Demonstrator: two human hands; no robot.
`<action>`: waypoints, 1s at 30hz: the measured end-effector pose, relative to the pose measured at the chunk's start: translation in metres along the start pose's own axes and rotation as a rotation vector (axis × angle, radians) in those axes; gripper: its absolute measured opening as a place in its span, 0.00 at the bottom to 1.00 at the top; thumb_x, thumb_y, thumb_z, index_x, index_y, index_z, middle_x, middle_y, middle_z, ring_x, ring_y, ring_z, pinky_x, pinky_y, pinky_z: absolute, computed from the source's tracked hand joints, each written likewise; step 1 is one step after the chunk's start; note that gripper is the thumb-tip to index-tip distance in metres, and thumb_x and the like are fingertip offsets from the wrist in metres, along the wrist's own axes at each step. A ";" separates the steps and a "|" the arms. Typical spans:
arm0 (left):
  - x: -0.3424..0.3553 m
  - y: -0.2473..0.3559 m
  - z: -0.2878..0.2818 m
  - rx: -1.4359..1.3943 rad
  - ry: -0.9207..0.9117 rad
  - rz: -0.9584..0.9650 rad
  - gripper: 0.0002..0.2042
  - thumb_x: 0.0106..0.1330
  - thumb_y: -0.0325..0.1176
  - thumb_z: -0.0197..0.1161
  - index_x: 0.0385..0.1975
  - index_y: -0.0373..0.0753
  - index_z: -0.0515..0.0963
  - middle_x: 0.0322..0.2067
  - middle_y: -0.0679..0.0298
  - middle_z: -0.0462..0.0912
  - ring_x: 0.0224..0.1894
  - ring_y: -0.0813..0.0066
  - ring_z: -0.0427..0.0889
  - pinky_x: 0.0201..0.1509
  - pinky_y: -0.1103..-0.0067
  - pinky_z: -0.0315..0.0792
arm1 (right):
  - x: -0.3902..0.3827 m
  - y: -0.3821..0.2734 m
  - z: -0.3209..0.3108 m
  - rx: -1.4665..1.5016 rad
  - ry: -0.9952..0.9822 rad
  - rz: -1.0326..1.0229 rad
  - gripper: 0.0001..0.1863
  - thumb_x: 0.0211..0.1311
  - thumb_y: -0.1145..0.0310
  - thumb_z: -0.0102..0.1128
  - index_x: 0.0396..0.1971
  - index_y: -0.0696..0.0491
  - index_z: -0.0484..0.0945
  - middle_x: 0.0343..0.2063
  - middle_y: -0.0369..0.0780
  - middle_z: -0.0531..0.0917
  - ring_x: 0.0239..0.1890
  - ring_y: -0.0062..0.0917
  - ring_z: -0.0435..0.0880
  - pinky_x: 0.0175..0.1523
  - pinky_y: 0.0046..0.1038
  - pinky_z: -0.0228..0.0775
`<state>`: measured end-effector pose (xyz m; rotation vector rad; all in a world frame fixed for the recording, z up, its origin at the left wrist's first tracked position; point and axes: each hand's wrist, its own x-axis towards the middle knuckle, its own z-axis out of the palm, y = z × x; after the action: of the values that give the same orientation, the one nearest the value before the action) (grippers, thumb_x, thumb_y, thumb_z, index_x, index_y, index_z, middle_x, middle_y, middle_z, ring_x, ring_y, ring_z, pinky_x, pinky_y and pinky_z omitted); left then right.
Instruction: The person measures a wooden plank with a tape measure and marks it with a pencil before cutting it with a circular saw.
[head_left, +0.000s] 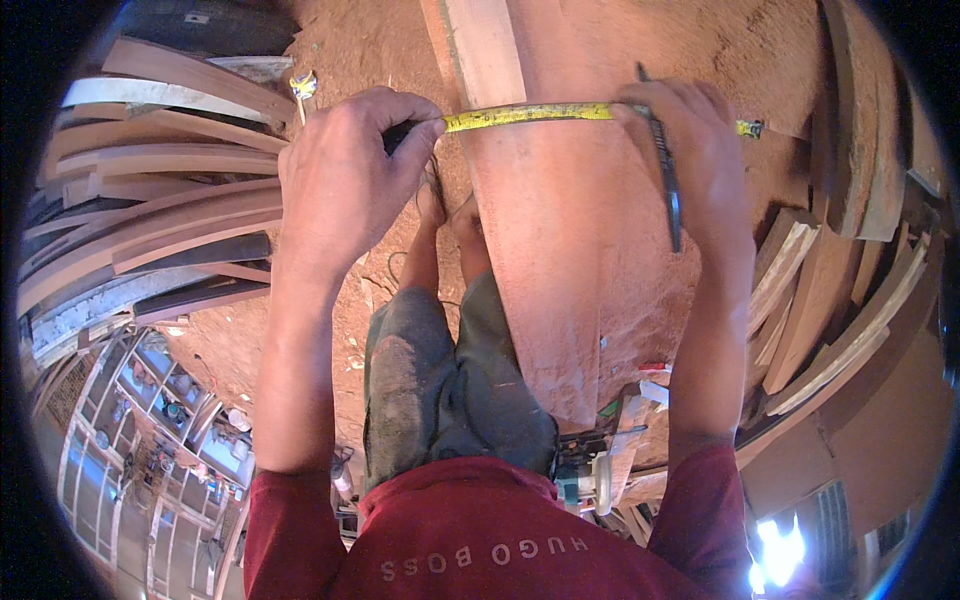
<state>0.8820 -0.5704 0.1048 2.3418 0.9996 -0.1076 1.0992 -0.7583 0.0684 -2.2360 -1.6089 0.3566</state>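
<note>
My left hand (355,170) is closed on the dark case of a tape measure (398,137) at the left edge of a wide reddish wooden board (540,260). The yellow tape (525,115) stretches across the board, passing under my right hand (690,150) and showing its end beyond it. My right hand has its fingers curled at the tape, holding a long, thin dark tool (672,215), perhaps a pencil or a blade; I cannot tell which.
Stacks of planks (160,200) lie at the left, with more boards (800,300) at the right. My legs and feet are beside the board on a dusty floor (330,370). A power tool (595,480) sits near my right hip. A metal-framed window (140,420) shows at lower left.
</note>
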 end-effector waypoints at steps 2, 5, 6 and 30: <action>0.000 0.002 0.003 -0.006 0.010 0.028 0.07 0.63 0.38 0.66 0.35 0.45 0.88 0.29 0.57 0.87 0.34 0.54 0.86 0.40 0.64 0.78 | 0.008 -0.013 0.008 0.047 0.039 -0.068 0.12 0.62 0.67 0.56 0.43 0.47 0.83 0.41 0.41 0.85 0.48 0.37 0.82 0.60 0.40 0.65; 0.004 0.009 0.006 -0.007 -0.025 -0.010 0.08 0.63 0.37 0.66 0.35 0.45 0.88 0.29 0.57 0.87 0.34 0.54 0.86 0.40 0.64 0.78 | 0.016 -0.029 0.020 0.103 0.036 -0.097 0.12 0.61 0.66 0.55 0.42 0.46 0.84 0.38 0.40 0.85 0.46 0.35 0.83 0.59 0.40 0.65; 0.005 0.011 0.008 -0.007 -0.026 -0.012 0.08 0.63 0.37 0.65 0.35 0.44 0.88 0.29 0.57 0.87 0.34 0.54 0.86 0.40 0.64 0.78 | 0.018 -0.032 0.023 0.119 0.024 -0.096 0.12 0.61 0.66 0.55 0.41 0.46 0.84 0.37 0.40 0.85 0.45 0.35 0.83 0.59 0.39 0.65; 0.008 0.016 0.020 0.053 -0.008 -0.007 0.09 0.64 0.38 0.68 0.37 0.40 0.87 0.29 0.56 0.87 0.31 0.61 0.88 0.38 0.70 0.79 | 0.025 -0.023 0.035 0.243 0.006 -0.106 0.10 0.61 0.65 0.64 0.39 0.52 0.86 0.34 0.43 0.84 0.39 0.42 0.82 0.49 0.37 0.70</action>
<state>0.9015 -0.5853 0.0939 2.3838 1.0128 -0.1477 1.0736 -0.7231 0.0469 -1.9616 -1.5806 0.4880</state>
